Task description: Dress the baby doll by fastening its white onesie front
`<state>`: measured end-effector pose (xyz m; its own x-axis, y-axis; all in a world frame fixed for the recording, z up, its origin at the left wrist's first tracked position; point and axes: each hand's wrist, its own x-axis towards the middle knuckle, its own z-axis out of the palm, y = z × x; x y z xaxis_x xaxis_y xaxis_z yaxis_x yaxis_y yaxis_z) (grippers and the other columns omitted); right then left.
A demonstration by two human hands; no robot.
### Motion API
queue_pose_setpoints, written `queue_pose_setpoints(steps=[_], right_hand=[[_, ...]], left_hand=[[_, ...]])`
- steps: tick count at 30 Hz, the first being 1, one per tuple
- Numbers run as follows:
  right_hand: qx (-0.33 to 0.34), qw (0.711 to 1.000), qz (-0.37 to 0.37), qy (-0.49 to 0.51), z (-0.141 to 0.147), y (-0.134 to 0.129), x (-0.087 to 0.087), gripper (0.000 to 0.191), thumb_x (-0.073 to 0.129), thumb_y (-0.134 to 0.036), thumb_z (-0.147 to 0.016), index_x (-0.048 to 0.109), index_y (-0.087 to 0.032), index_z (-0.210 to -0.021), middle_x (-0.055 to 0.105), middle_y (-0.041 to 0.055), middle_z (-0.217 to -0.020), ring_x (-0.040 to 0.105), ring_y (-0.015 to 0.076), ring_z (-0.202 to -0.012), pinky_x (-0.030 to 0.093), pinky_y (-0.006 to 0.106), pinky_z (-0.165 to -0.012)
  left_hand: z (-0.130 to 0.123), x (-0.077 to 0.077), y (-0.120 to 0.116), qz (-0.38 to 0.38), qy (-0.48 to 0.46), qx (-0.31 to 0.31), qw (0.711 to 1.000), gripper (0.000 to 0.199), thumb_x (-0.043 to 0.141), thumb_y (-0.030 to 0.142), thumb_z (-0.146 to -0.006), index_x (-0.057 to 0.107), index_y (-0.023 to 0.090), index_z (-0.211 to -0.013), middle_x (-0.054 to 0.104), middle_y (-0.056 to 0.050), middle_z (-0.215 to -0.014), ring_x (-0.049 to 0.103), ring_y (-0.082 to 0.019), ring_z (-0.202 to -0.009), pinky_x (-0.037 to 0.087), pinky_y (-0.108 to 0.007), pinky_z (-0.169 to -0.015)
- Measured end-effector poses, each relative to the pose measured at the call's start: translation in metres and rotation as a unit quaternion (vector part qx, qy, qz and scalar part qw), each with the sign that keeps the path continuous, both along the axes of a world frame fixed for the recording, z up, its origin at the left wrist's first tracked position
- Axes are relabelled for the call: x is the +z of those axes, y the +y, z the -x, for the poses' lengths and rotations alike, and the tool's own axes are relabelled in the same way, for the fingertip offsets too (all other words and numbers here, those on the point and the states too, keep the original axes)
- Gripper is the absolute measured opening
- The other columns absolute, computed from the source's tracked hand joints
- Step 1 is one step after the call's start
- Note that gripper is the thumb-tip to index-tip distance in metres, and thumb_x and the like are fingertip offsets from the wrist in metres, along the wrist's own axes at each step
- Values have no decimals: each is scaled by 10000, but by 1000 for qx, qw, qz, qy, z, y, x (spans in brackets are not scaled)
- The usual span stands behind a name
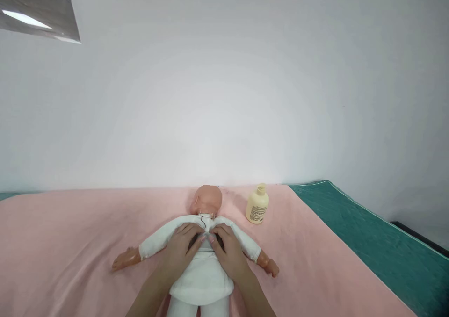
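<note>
A baby doll [201, 279] with a white cloth body lies on a pink cloth [80, 233], its bare head away from me and its arms spread to both sides. My left hand [184, 247] rests on the left side of the doll's upper back, fingers apart and thumb pointing inward. On the right side of the upper back lies my right hand [227, 248], its fingers also apart. The two hands are close together near the doll's midline, with nothing held in either. A dark thread shows at the doll's neck.
A cream pump bottle [257, 205] stands on the cloth to the right of the doll's head. Green surface [368, 233] shows past the cloth at the right. Behind is a pale wall [210, 83], with a shiny panel [38, 8] at the upper left.
</note>
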<state>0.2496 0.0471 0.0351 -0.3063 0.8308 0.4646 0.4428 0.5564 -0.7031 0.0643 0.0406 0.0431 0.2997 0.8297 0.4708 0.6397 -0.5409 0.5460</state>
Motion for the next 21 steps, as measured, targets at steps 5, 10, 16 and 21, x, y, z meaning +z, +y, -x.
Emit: queue_pose_setpoints(steps=[5,10,16,21], right_hand=[[4,1000,-21,13,0,-1,-4,232,490,-266,-958,564,-230,-1175,548,66,-1240,481,209,-1177,362,362,-1030],[13,1000,-7,-9,0,1,-5,248,494,-282,-959,571,-237,-1190,555,61,-1256,485,209,-1186,359,365,-1041],[17,1000,7,-24,1,3,-6,227,484,-318,-966,613,-223,-1128,600,67,-1180,523,216,-1134,388,373,-1011],[11,1000,-4,-29,0,2,-10,289,478,-309,-967,541,-225,-1236,545,61,-1301,455,216,-1227,337,389,-1066]], left_hand=[[2,-11,5,-54,-4,10,998,272,445,363,-938,605,230,-1112,636,-54,-1181,538,-229,-1138,428,-432,-994],[1,-9,3,-21,-7,7,1000,268,430,367,-943,593,232,-1108,649,-50,-1145,550,-229,-1112,440,-429,-971],[0,-5,2,26,-9,1,1000,259,423,374,-945,591,220,-1067,652,-65,-1107,560,-243,-1074,436,-446,-951],[1,-12,6,-14,5,4,1000,285,420,389,-941,560,224,-1126,615,-74,-1185,510,-250,-1165,415,-460,-993]])
